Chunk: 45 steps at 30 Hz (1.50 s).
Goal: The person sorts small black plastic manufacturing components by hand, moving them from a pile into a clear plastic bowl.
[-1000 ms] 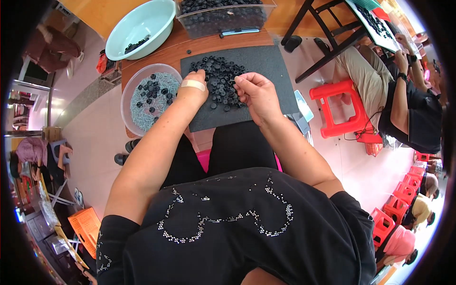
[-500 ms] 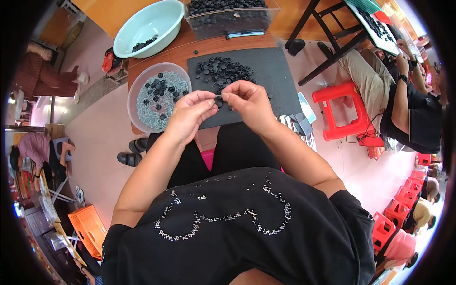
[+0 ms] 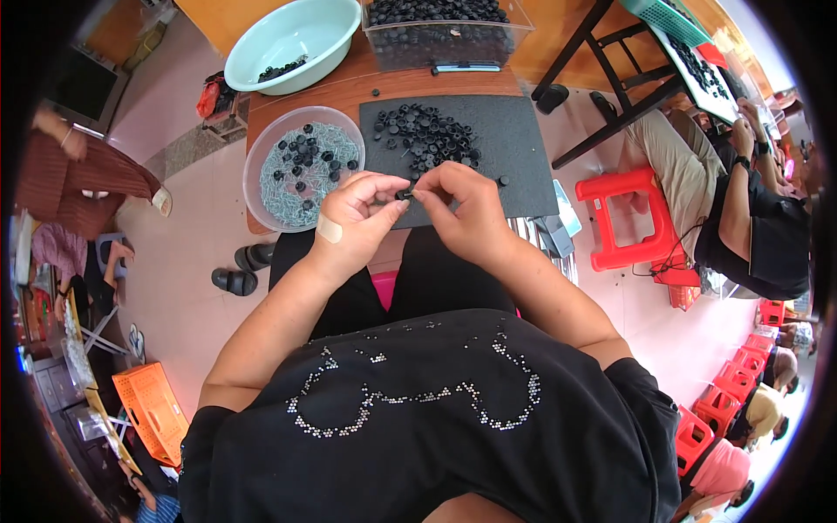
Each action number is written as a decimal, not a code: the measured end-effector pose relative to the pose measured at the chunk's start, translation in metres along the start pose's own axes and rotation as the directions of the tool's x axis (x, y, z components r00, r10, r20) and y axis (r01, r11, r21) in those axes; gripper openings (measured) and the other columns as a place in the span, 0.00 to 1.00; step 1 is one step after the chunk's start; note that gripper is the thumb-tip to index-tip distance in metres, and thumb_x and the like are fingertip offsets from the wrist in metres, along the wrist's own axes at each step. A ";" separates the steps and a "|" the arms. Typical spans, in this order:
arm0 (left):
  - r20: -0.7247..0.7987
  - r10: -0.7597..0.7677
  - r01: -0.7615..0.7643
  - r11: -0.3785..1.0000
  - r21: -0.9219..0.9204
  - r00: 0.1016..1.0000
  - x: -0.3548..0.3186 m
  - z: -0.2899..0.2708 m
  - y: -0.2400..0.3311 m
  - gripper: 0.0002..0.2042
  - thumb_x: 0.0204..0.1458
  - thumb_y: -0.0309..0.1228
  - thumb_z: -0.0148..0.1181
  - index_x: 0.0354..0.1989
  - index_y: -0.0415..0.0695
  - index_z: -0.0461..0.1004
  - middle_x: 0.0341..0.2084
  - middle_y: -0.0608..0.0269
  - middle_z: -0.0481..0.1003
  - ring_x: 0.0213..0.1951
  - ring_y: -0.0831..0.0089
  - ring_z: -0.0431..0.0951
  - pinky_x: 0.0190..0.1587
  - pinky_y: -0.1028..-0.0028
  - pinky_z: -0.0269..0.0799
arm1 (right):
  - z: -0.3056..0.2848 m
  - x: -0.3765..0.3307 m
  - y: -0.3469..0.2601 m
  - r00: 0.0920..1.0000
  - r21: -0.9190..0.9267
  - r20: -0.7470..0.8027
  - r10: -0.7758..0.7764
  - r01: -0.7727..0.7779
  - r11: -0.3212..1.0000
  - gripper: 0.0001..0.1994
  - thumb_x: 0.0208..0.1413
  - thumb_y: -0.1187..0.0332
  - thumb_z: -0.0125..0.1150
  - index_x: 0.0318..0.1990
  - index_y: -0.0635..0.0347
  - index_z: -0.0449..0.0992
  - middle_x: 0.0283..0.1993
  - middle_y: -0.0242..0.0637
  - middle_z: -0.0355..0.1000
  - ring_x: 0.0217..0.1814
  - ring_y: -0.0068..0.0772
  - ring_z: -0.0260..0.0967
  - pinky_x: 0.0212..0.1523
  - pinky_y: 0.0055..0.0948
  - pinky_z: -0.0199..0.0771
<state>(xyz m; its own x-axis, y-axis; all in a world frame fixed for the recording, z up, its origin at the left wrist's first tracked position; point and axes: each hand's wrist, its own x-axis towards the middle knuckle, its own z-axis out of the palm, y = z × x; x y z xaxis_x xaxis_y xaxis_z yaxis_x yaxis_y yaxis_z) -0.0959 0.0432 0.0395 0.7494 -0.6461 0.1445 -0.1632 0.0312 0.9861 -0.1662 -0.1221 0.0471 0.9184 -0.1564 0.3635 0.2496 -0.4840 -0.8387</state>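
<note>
Both hands are pinching one small black part (image 3: 404, 193) between them, left hand (image 3: 357, 213) and right hand (image 3: 462, 209) meeting fingertip to fingertip just above the near edge of a dark mat (image 3: 514, 148). That mat is lying on the wooden table (image 3: 392, 83), keeping a loose heap of black parts (image 3: 423, 139), too many to count, from rolling. Two bowls are sitting to the left: one pale green basin (image 3: 292, 39), one clear bowl (image 3: 301, 166).
</note>
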 end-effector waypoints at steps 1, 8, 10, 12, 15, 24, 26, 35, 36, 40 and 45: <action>0.002 0.037 -0.037 0.991 0.127 0.999 -0.001 0.001 0.004 0.11 0.48 0.17 0.57 0.42 0.35 0.73 0.34 0.64 0.72 0.34 0.80 0.73 0.37 0.82 0.71 | 0.000 0.000 0.001 0.993 -0.067 -0.007 -0.115 0.114 0.991 0.03 0.46 0.78 0.60 0.28 0.65 0.72 0.26 0.37 0.69 0.26 0.30 0.67 0.29 0.24 0.68; -0.037 0.076 -0.061 0.949 0.310 0.996 -0.003 0.006 0.006 0.12 0.45 0.18 0.60 0.40 0.39 0.74 0.33 0.58 0.73 0.32 0.75 0.76 0.35 0.78 0.75 | 0.000 0.002 0.003 0.959 -0.158 0.001 -0.283 0.279 0.947 0.04 0.42 0.80 0.59 0.26 0.64 0.70 0.25 0.42 0.68 0.28 0.44 0.67 0.29 0.33 0.67; -0.041 0.058 -0.044 0.959 0.280 0.997 -0.002 0.003 0.003 0.12 0.45 0.18 0.60 0.39 0.39 0.74 0.33 0.58 0.73 0.32 0.75 0.76 0.34 0.78 0.76 | -0.001 0.001 0.001 0.980 -0.108 0.037 -0.194 0.197 0.974 0.04 0.43 0.80 0.59 0.26 0.64 0.70 0.25 0.41 0.68 0.28 0.43 0.67 0.29 0.33 0.67; -0.045 0.040 -0.028 0.967 0.252 0.998 -0.003 0.003 0.003 0.12 0.45 0.19 0.61 0.39 0.38 0.74 0.33 0.58 0.73 0.32 0.74 0.77 0.34 0.78 0.76 | -0.002 0.002 -0.001 0.977 -0.123 0.046 -0.209 0.213 0.969 0.04 0.43 0.80 0.59 0.26 0.64 0.70 0.25 0.41 0.68 0.28 0.43 0.67 0.29 0.33 0.67; -0.027 0.046 -0.038 0.967 0.250 0.999 -0.005 0.003 0.006 0.12 0.47 0.16 0.58 0.41 0.37 0.72 0.33 0.62 0.73 0.34 0.79 0.75 0.38 0.81 0.73 | -0.004 0.003 -0.001 0.974 -0.139 0.065 -0.216 0.223 0.965 0.04 0.43 0.80 0.59 0.26 0.64 0.70 0.25 0.41 0.68 0.28 0.42 0.67 0.29 0.32 0.67; -0.051 0.048 -0.037 0.978 0.203 0.998 -0.006 0.003 0.004 0.10 0.45 0.18 0.60 0.38 0.39 0.73 0.32 0.58 0.73 0.32 0.74 0.77 0.32 0.78 0.75 | -0.007 0.002 -0.005 0.981 -0.114 0.077 -0.180 0.188 0.976 0.03 0.44 0.80 0.59 0.26 0.64 0.71 0.25 0.41 0.67 0.28 0.42 0.67 0.28 0.32 0.67; 0.010 0.126 -0.119 0.911 0.395 0.992 -0.007 0.004 0.011 0.10 0.45 0.18 0.60 0.37 0.39 0.73 0.32 0.58 0.73 0.31 0.74 0.77 0.32 0.78 0.75 | -0.005 0.001 -0.004 0.979 -0.110 0.068 -0.191 0.197 0.974 0.03 0.44 0.80 0.59 0.26 0.64 0.70 0.25 0.42 0.67 0.28 0.43 0.67 0.28 0.32 0.67; -0.106 -0.014 0.014 1.000 -0.001 0.994 -0.014 0.007 -0.010 0.09 0.47 0.16 0.57 0.37 0.38 0.72 0.31 0.62 0.71 0.32 0.78 0.75 0.33 0.80 0.74 | 0.000 -0.002 -0.004 0.973 0.130 0.141 0.180 -0.199 0.971 0.03 0.50 0.75 0.61 0.30 0.66 0.76 0.26 0.31 0.71 0.26 0.14 0.65 0.26 0.20 0.66; -0.106 -0.013 0.013 1.000 -0.001 0.994 -0.015 0.008 -0.009 0.09 0.47 0.16 0.57 0.37 0.38 0.72 0.31 0.62 0.71 0.32 0.78 0.75 0.33 0.80 0.74 | 0.003 -0.003 -0.002 0.967 0.126 0.145 0.212 -0.230 0.965 0.03 0.50 0.75 0.60 0.30 0.66 0.76 0.26 0.31 0.71 0.26 0.14 0.65 0.26 0.19 0.66; -0.080 -0.071 0.066 0.995 -0.068 0.994 -0.018 0.010 -0.012 0.08 0.50 0.16 0.55 0.39 0.36 0.70 0.33 0.62 0.71 0.35 0.79 0.74 0.38 0.79 0.73 | 0.009 -0.006 0.003 0.917 0.159 0.219 0.335 -0.372 0.914 0.04 0.52 0.75 0.59 0.34 0.65 0.75 0.28 0.29 0.71 0.29 0.13 0.66 0.29 0.17 0.67; -0.136 -0.390 0.270 0.812 -0.517 0.911 0.000 0.007 -0.008 0.07 0.55 0.24 0.52 0.42 0.38 0.70 0.35 0.62 0.72 0.39 0.75 0.74 0.44 0.76 0.73 | 0.016 -0.005 0.025 0.955 0.438 0.120 0.272 -0.297 0.848 0.07 0.52 0.77 0.58 0.39 0.65 0.73 0.31 0.29 0.71 0.33 0.14 0.66 0.33 0.16 0.67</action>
<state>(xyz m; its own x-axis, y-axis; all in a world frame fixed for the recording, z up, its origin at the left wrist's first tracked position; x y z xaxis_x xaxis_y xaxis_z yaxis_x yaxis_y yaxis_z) -0.0989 0.0378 0.0308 0.8337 -0.4967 -0.2413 0.4016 0.2453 0.8824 -0.1600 -0.1191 0.0181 0.9815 -0.1780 0.0705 0.0740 0.0132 -0.9972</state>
